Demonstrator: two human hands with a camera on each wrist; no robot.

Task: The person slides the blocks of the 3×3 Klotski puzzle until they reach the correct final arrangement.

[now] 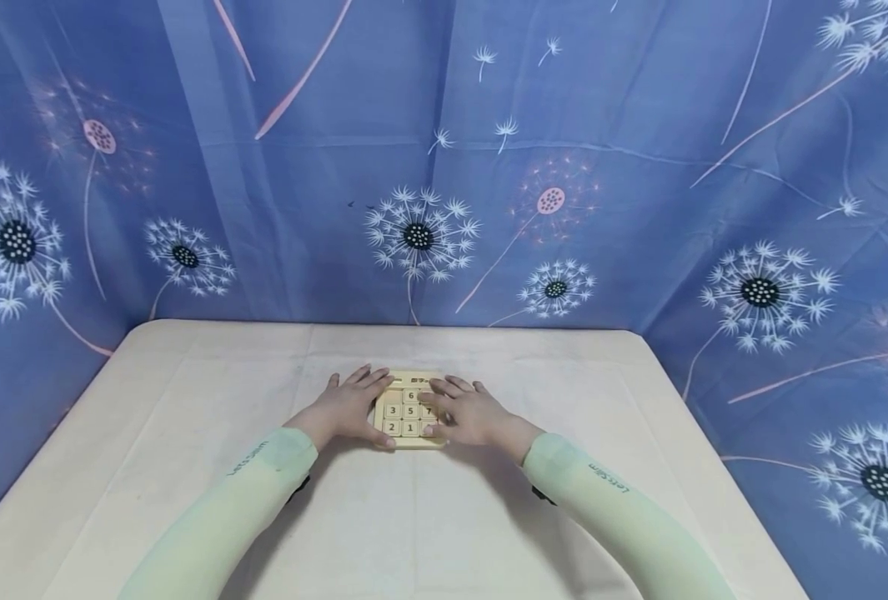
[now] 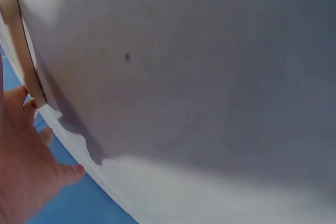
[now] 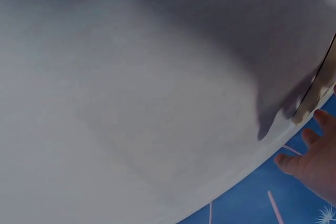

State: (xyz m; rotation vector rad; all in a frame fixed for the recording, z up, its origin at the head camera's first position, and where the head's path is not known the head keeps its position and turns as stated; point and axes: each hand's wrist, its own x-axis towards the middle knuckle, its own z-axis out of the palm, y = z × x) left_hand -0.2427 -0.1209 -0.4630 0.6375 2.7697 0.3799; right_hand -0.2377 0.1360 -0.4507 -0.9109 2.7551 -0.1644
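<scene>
A pale yellow number slide puzzle (image 1: 411, 444) lies flat on the table, with square tiles in a frame. Tile 6 (image 1: 411, 396) is in the top row, with a bare slot to its left. Below come 3, 5 and 7, then 2 and 1. My left hand (image 1: 344, 410) holds the frame's left side, thumb at the near corner and fingertips at the far one. Over the right side is my right hand (image 1: 476, 414), its index finger and thumb at the tiles, hiding the right column in part. Both wrist views catch the puzzle's side edge (image 2: 23, 51) beside the fingers.
The table (image 1: 188, 500) has a cream cover and rounded far corners. Blue curtains with a dandelion print (image 1: 323, 233) hang behind it and along both sides. Light green sleeves (image 1: 226, 508) cover both forearms.
</scene>
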